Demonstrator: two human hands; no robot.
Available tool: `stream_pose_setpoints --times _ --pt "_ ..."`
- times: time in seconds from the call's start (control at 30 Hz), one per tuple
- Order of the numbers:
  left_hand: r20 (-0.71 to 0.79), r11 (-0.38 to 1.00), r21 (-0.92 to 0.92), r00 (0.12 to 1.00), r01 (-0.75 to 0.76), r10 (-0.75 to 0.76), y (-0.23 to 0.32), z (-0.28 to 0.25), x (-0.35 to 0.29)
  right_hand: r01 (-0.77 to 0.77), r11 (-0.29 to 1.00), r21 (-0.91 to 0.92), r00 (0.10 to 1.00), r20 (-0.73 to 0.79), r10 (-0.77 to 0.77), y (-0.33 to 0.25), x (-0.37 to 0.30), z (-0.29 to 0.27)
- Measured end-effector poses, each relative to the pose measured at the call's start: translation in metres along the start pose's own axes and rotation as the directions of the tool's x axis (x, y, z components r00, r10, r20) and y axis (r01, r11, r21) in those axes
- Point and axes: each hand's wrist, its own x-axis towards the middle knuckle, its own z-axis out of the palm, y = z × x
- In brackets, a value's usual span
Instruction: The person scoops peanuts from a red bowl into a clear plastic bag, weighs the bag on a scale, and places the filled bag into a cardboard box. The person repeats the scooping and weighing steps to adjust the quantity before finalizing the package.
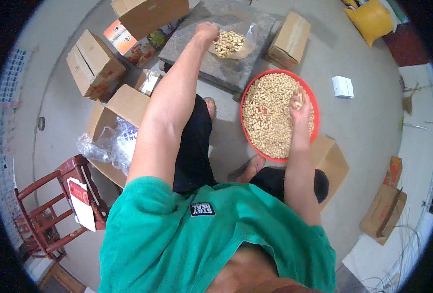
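Observation:
A clear plastic bag (248,44) with peanuts (229,44) in it lies on a low grey table (216,68). My left hand (207,32) is closed on the near-left edge of that bag. To the right, a round red basin (315,100) on the floor is filled with a broad layer of unshelled peanuts (270,107). Above the basin's right side is my right hand (300,105), palm up, its fingers curled round a few peanuts. A bit of the basin's red bottom shows through the layer.
Cardboard boxes stand around: a closed one (290,39) right of the table, another (97,61) at the left, and an open one (99,122) with plastic bags (114,141). A wooden chair (75,180) is at lower left. A small white box (342,87) sits right of the basin.

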Motion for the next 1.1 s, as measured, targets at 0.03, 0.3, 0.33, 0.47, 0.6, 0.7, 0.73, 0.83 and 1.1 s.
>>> stream_pose_setpoints --times 0.03,0.3,0.33,0.47,0.6,0.7,0.73,0.83,1.1 --pt "-0.003 1.000 -0.021 1.000 0.001 -0.001 0.001 0.003 -0.001 -0.008 0.991 -0.134 1.000 0.019 0.010 -0.009 0.004 0.015" --pt "-0.081 0.999 0.043 0.996 -0.021 0.024 -0.012 -0.010 0.009 0.063 0.740 -0.670 0.976 0.198 0.096 -0.036 -0.007 0.174" --pt "-0.058 0.999 0.046 0.998 -0.021 0.024 -0.011 -0.008 0.008 0.050 0.781 -0.623 0.980 0.182 0.083 -0.032 -0.009 0.177" --pt "-0.027 0.998 0.056 0.999 -0.038 0.040 -0.015 -0.002 0.022 -0.102 0.868 -0.486 0.978 0.110 0.176 0.001 -0.007 0.183" --pt "-0.038 0.995 0.069 0.996 -0.072 0.075 -0.026 -0.004 0.033 -0.113 0.837 -0.535 0.964 0.147 0.223 0.040 0.003 0.211" --pt "-0.001 0.998 0.017 0.999 -0.052 0.052 -0.019 -0.004 0.024 -0.103 0.823 -0.559 0.943 0.208 0.260 0.058 0.008 0.227" --pt "0.012 0.999 0.005 0.999 -0.043 0.043 -0.017 -0.004 0.024 -0.098 0.818 -0.567 0.941 0.215 0.262 0.062 0.011 0.233" --pt "-0.003 0.991 0.126 0.999 -0.052 0.053 -0.017 -0.011 0.027 -0.063 0.786 -0.615 0.941 0.225 0.251 0.077 0.024 0.250" --pt "-0.040 0.999 0.025 0.999 -0.027 0.028 -0.021 -0.017 0.022 -0.159 0.603 -0.782 0.987 -0.121 0.103 0.119 0.093 0.295"
